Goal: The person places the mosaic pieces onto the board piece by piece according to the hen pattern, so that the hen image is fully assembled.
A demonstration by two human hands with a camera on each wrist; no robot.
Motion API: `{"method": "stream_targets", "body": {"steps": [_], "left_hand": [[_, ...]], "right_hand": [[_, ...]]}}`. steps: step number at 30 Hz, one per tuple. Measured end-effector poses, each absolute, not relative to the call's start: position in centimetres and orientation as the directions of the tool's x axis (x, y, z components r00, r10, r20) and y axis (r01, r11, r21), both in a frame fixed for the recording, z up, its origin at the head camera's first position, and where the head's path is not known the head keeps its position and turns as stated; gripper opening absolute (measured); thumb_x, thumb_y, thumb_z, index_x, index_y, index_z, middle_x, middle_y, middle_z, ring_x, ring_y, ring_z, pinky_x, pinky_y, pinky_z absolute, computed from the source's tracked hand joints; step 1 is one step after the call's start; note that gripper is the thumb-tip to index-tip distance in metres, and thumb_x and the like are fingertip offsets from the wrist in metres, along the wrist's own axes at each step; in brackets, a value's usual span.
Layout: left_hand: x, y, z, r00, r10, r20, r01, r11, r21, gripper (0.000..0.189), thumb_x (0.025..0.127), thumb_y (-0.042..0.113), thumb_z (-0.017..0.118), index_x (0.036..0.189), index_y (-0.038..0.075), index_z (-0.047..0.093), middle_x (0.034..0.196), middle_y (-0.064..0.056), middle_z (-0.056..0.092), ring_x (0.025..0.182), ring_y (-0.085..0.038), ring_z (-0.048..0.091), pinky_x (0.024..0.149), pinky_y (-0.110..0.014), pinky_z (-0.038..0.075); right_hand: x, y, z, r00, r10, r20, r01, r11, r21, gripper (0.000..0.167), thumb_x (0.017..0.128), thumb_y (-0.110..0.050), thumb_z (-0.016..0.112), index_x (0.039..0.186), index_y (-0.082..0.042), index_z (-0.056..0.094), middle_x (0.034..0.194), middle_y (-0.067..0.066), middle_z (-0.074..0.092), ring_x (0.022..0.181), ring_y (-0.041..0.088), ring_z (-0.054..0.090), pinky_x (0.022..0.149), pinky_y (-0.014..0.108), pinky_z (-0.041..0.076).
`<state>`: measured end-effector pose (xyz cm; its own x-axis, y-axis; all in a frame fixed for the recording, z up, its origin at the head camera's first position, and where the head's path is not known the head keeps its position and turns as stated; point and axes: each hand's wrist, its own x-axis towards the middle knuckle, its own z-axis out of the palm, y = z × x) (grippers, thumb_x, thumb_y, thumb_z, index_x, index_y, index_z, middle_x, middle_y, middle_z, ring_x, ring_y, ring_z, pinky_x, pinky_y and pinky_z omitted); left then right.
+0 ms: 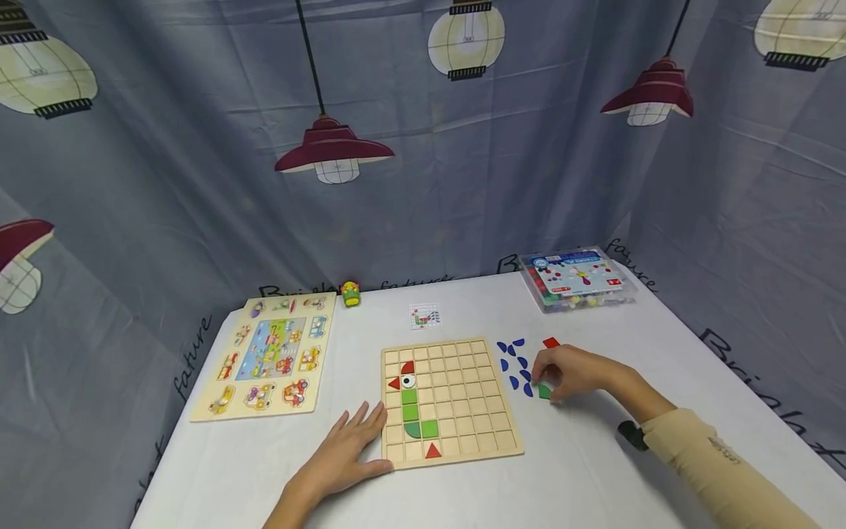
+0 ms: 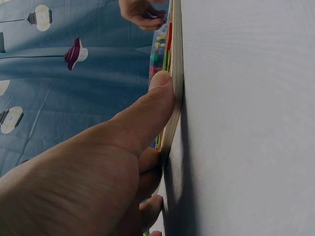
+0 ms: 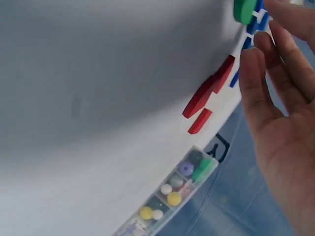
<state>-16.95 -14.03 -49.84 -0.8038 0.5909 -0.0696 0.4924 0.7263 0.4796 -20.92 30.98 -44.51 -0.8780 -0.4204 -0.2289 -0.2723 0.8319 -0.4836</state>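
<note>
A gridded wooden board [image 1: 465,400] lies on the table, with red, green and white pieces forming a bird-like figure at its left. My left hand [image 1: 346,448] rests against the board's left edge with fingers spread; in the left wrist view the thumb [image 2: 152,101] touches the board's side. Over a green piece [image 1: 545,391] right of the board is my right hand [image 1: 573,369], its fingers loosely bent around it. In the right wrist view the green piece [image 3: 243,11] lies beside the fingertips, with no grip visible. Several blue half-round pieces [image 1: 504,365] lie between board and hand.
Red pieces [image 1: 551,342] sit just behind my right hand. A small picture card [image 1: 424,316] lies behind the board. At the left is a vehicle puzzle [image 1: 221,397], near a small green-and-yellow toy figure [image 1: 351,295]. A clear plastic box [image 1: 578,279] stands at the back right.
</note>
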Motion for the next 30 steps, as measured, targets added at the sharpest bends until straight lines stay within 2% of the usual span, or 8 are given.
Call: {"method": "stream_targets", "body": {"steps": [8, 16, 23, 30], "left_hand": [[-16.8, -14.0, -49.8, -0.804, 0.589, -0.076, 0.484, 0.724, 0.491, 0.092, 0.081, 0.064, 0.062, 0.148, 0.006, 0.039, 0.158, -0.008, 0.034, 0.149, -0.035, 0.022, 0.121, -0.058, 0.014], [-17.0, -14.0, -49.8, -0.809, 0.585, -0.066, 0.493, 0.734, 0.468, 0.091, 0.082, 0.063, 0.063, 0.149, 0.007, 0.039, 0.158, -0.007, 0.033, 0.150, -0.034, 0.022, 0.122, -0.057, 0.014], [-16.9, -14.0, -49.7, -0.808, 0.585, -0.070, 0.490, 0.733, 0.472, 0.090, 0.082, 0.063, 0.063, 0.148, 0.007, 0.039, 0.158, -0.006, 0.033, 0.150, -0.034, 0.022, 0.122, -0.057, 0.014], [-16.9, -14.0, -49.8, -0.808, 0.585, -0.069, 0.486, 0.728, 0.483, 0.090, 0.082, 0.063, 0.063, 0.149, 0.007, 0.039, 0.158, -0.006, 0.033, 0.150, -0.033, 0.022, 0.122, -0.056, 0.014]], "right_hand": [[-21.7, 30.9, -45.1, -0.830, -0.472, -0.297, -0.290, 0.821, -0.493, 0.035, 0.065, 0.000, 0.083, 0.091, -0.018, 0.067, 0.085, -0.005, 0.061, 0.076, 0.010, 0.051, 0.065, 0.019, 0.046], [-21.9, 30.8, -45.1, -0.851, -0.440, -0.288, -0.273, 0.837, -0.474, 0.029, 0.066, -0.008, 0.086, 0.086, -0.017, 0.068, 0.081, -0.006, 0.062, 0.073, 0.009, 0.053, 0.065, 0.018, 0.050], [-21.6, 31.1, -45.6, -0.869, -0.417, -0.265, -0.256, 0.839, -0.481, 0.033, 0.063, -0.020, 0.091, 0.087, -0.018, 0.068, 0.080, -0.008, 0.062, 0.073, 0.009, 0.053, 0.065, 0.017, 0.050], [-21.8, 31.5, -45.7, -0.850, -0.443, -0.285, -0.264, 0.826, -0.498, 0.033, 0.063, -0.013, 0.089, 0.089, -0.021, 0.069, 0.083, -0.009, 0.061, 0.076, 0.010, 0.053, 0.066, 0.018, 0.050]]}}
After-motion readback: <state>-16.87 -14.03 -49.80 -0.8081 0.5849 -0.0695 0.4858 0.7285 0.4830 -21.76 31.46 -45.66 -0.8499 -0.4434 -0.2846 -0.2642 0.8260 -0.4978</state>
